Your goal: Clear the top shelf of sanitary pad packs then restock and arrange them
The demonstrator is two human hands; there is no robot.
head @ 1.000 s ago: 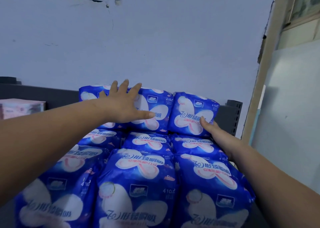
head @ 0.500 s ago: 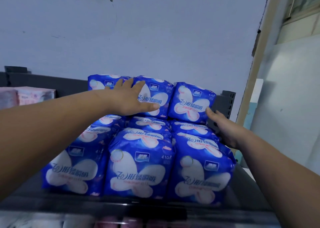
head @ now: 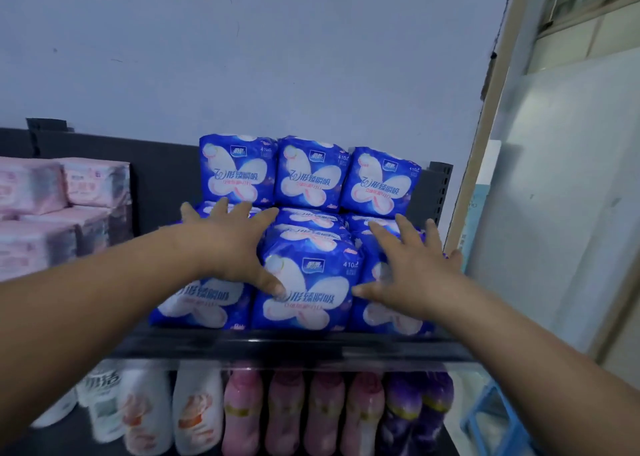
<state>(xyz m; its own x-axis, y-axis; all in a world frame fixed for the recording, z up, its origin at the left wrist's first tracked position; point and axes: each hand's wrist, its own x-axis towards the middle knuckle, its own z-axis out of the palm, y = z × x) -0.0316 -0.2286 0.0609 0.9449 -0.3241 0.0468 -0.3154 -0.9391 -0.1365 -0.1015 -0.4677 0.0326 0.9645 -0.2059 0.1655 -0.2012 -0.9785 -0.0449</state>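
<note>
Filling black shelf (head: 277, 347): blue packs (head: 304, 293); pale wall (head: 311, 57) behind.

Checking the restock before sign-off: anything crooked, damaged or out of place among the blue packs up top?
Mostly tidy. Only the back-right sanitary pad pack sits lower and slightly tilted beside its two neighbours; the wide lens may exaggerate that. No tears or spills visible.

- I see two arms, both bare as far as my view reaches: the left forearm (head: 86, 303) and the right forearm (head: 540, 362).
- The left hand (head: 225, 247) is bare, with broad fingers and a short thumbnail.
- The right hand (head: 412, 268) is bare too; its nails are too blurred for me.
</note>
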